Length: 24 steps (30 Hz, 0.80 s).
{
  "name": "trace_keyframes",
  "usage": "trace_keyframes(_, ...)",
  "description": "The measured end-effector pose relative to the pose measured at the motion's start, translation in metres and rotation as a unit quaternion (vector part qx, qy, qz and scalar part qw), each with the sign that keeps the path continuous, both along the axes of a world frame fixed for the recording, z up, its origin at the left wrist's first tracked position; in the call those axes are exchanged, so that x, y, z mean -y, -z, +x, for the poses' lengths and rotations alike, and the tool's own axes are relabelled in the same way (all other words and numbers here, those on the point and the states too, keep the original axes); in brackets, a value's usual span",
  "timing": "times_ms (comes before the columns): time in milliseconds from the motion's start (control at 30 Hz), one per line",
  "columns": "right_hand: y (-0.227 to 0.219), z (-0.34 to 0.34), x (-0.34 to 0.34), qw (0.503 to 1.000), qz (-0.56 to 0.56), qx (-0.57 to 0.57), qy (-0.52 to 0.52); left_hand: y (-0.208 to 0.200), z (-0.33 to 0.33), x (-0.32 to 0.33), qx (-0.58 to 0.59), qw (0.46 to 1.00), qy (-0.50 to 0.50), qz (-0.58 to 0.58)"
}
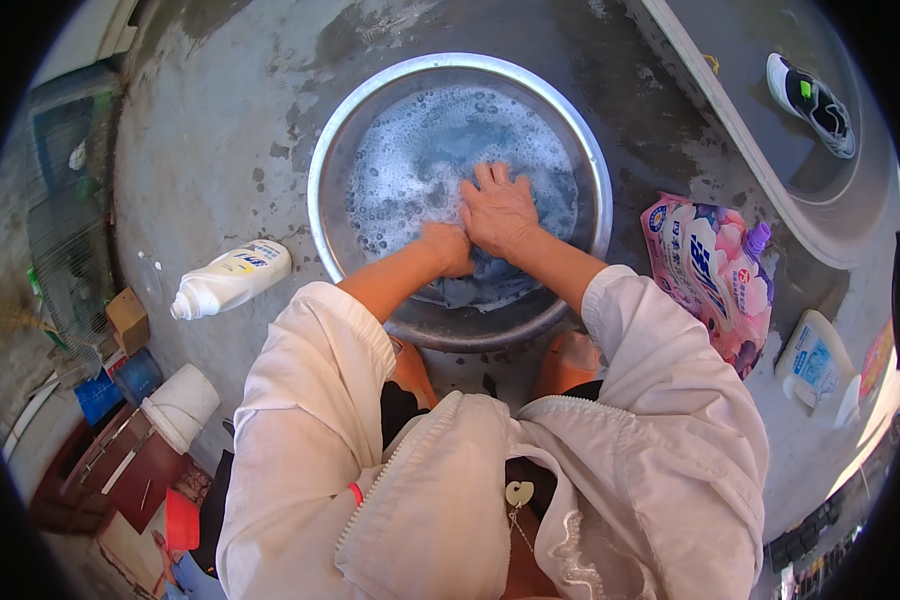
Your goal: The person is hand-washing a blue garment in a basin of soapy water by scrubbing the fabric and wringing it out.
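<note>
A wide metal basin (320,200) in front of me holds sudsy water (410,150) with white foam and bubbles. Both my hands are down in it, near its middle. My left hand (448,250) is curled, its fingers folded under and partly lost in the foam; what they hold is hidden. Beside it, touching or nearly so, my right hand (500,208) lies palm down with its fingers stretched away from me, the tips at the suds. Something grey-blue shows under the water below my hands; its kind is unclear.
A white bottle (232,279) lies on the concrete floor at the left. To the right are a pink and purple pouch (712,275) with a purple cap and a white jug (818,368). A dark shoe with white edges (812,105) sits beyond a raised ledge (740,130). A white bucket (182,405) stands lower left.
</note>
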State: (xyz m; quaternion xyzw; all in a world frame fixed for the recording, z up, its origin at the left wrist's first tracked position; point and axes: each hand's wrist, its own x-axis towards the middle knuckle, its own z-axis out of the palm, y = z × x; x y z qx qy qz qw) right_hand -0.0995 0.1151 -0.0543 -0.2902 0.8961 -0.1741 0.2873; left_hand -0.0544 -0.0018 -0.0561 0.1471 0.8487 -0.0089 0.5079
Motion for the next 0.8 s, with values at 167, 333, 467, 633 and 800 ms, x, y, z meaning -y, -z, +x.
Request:
trace_keyframes(167,0.014,-0.008,-0.003,0.999,-0.016,-0.048,0.013,0.005,-0.011,0.000,0.082,0.997,-0.006,0.002)
trace_keyframes(333,0.012,-0.025,-0.002,0.996,-0.055,-0.047,0.059,-0.008,-0.017,0.006,0.016,0.997,-0.063,0.035)
trace_keyframes(467,0.026,-0.025,0.003,0.928,-0.144,0.028,0.343,0.004,-0.042,0.046,0.011,0.967,-0.029,0.254)
trace_keyframes(633,-0.028,0.012,0.023,0.875,-0.214,0.096,0.424,-0.012,-0.110,0.080,-0.066,0.904,-0.228,0.357)
trace_keyframes(800,-0.083,0.067,0.070,0.947,-0.283,-0.053,0.143,-0.012,-0.086,0.063,-0.096,0.908,-0.149,0.380)
